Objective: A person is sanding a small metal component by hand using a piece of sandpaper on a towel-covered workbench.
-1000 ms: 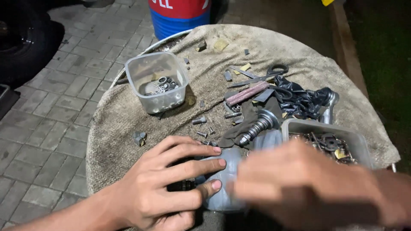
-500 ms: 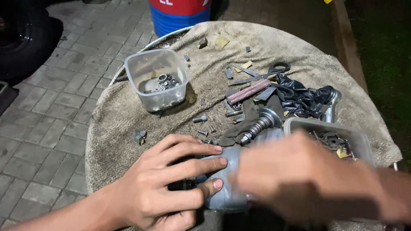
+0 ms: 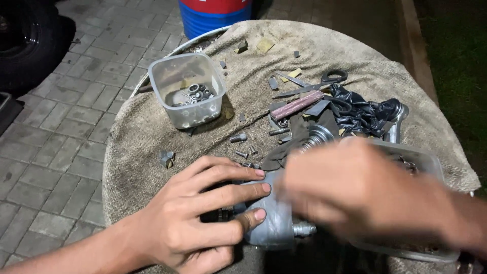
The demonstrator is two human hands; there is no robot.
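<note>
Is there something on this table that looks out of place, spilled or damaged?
Small bolts and metal scraps lie loose on the cloth instead of in the clear tub that holds other hardware. A crumpled black bag sits beside the scissors. The left hand grips a grey metal part; no damage is visible.

Harsh frontal light, dark surroundings, right hand motion-blurred

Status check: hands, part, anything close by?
Left hand grips grey metal part. Right hand over it, blurred. Loose bolts beside.
</note>
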